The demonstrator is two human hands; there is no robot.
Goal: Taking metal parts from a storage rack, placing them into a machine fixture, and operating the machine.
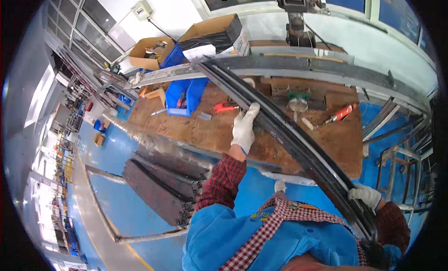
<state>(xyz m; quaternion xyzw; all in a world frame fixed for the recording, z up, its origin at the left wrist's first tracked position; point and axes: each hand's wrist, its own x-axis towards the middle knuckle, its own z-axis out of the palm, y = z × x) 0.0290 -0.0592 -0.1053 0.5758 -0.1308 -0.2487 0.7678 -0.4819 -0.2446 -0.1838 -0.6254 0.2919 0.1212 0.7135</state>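
Gripping the long black profile [298, 142] with both gloves, I have my hands well apart: my left hand [245, 126] is closed around its edge near the centre of the frame, and my right hand [365, 195] is wrapped on it toward the lower right. The profile slants from the upper middle of the frame down to the lower right, crossing above the brown workbench [163, 124]. Its far end lies over the grey beam [275, 65]; I cannot tell whether the two touch. If they do, a careless push or twist could scrape the finish, since metal would rub on metal.

Most of the length beyond my left hand is unsupported as far as I can see, so a loose hold there could let the far end dip or swing. Swinging toward the left of the frame, it might knock the blue bin [198, 90] or the red tool [226, 106], which sits just beside the profile. Sweeping right, it could catch the red-handled tool [343, 113] near the bench's right side and send it off the edge.

The near end, at the lower right, comes close to my checked sleeve [394, 224]; cloth might snag on a corner if I turn quickly. Smooth surfaces under gloves may also slip, particularly if my two hands pull unevenly
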